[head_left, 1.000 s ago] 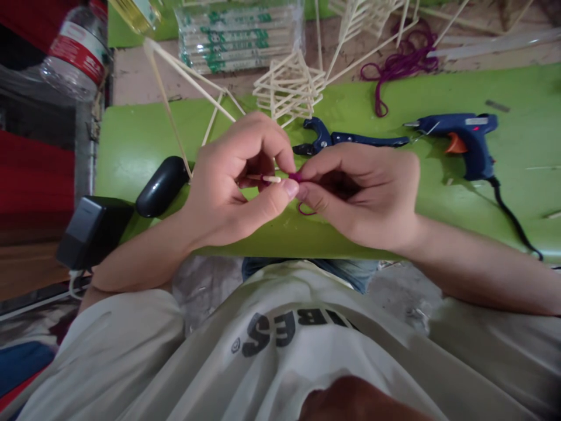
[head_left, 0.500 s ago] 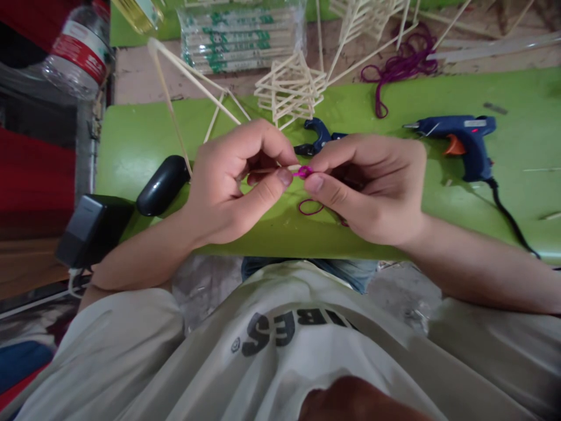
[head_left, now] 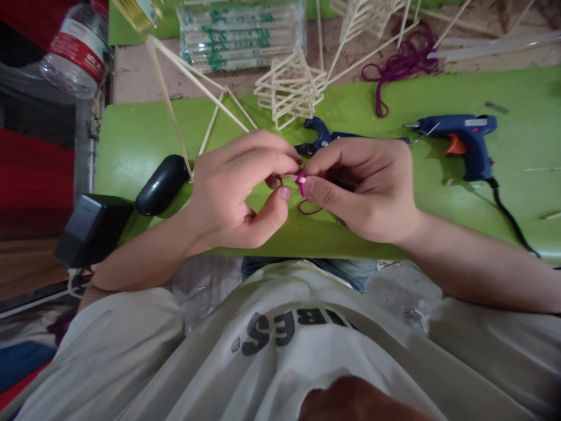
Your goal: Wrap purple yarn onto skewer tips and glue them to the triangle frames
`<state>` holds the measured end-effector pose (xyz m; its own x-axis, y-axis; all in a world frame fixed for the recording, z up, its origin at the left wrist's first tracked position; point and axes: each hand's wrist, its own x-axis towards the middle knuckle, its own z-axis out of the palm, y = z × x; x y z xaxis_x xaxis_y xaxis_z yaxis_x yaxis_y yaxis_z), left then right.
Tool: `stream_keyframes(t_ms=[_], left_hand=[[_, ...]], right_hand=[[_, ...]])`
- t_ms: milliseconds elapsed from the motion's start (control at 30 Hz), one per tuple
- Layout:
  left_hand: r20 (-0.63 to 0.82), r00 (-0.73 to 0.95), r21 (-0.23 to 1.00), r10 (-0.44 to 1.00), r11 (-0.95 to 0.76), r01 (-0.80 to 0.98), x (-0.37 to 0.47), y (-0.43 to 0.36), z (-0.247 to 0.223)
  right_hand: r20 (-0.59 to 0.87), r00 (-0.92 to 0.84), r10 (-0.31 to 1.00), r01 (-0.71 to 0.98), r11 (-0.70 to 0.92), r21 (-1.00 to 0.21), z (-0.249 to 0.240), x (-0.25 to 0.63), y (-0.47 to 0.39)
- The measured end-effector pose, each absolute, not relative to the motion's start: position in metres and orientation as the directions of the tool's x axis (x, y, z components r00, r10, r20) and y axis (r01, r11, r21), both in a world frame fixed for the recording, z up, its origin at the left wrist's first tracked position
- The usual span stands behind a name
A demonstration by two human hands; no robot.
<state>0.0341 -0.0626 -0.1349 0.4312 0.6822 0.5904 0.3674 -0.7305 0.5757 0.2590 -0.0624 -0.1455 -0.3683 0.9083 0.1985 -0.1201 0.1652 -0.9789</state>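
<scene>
A short length of pale wooden stick (head_left: 289,176) with purple cord (head_left: 300,182) looped round its end is between my two hands. My right hand (head_left: 372,190) pinches that wrapped end between thumb and index finger. My left hand (head_left: 236,190) is curled at the other side, its thumb lowered away from the index finger, with a strand of the cord at its fingers. Part of the stick is hidden behind the left fingers. A small loop of the cord hangs below the right thumb. Just beyond the hands lie blue-handled pliers (head_left: 322,135).
A blue glue gun (head_left: 471,137) lies on the green table (head_left: 144,131) at right, its cable trailing forward. Stick structures (head_left: 291,90), a bundle of purple cord (head_left: 403,61) and packaged chopsticks (head_left: 243,38) are behind. At left are a black case (head_left: 162,184) and a black adapter (head_left: 94,228).
My left thumb has moved down and away from the index finger, while the left fingers have come over the stick. The wrapped end has turned, showing the stick's pale tip.
</scene>
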Motion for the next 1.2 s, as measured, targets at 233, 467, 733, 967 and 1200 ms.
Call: stream_keyframes(t_ms=[233,467,733,967,1200], left_hand=[[0.561,0.502,0.544,0.658,-0.750,0.376,0.028,-0.062,-0.142],[0.516,0.399,0.694,0.758,-0.643,0.323,0.037,-0.069,-0.138],[0.451,0.365,0.795,0.814,-0.553,0.251,0.036,-0.066,-0.133],[0.444,0.324,0.839,0.835,-0.515,0.179,0.040,-0.063,-0.140],[0.449,0.297,0.841,0.843,-0.511,0.179,0.040,-0.062,-0.145]], right_hand=[[0.228,-0.377,0.898,-0.095,0.207,-0.974,-0.146,0.260,-0.061],[0.220,-0.363,0.906,-0.070,0.208,-0.976,-0.150,0.258,-0.060],[0.214,-0.382,0.899,0.026,0.242,-0.970,-0.140,0.264,-0.065],[0.220,-0.371,0.902,0.006,0.239,-0.971,-0.146,0.264,-0.065],[0.286,-0.334,0.898,0.033,0.315,-0.949,-0.147,0.264,-0.064]])
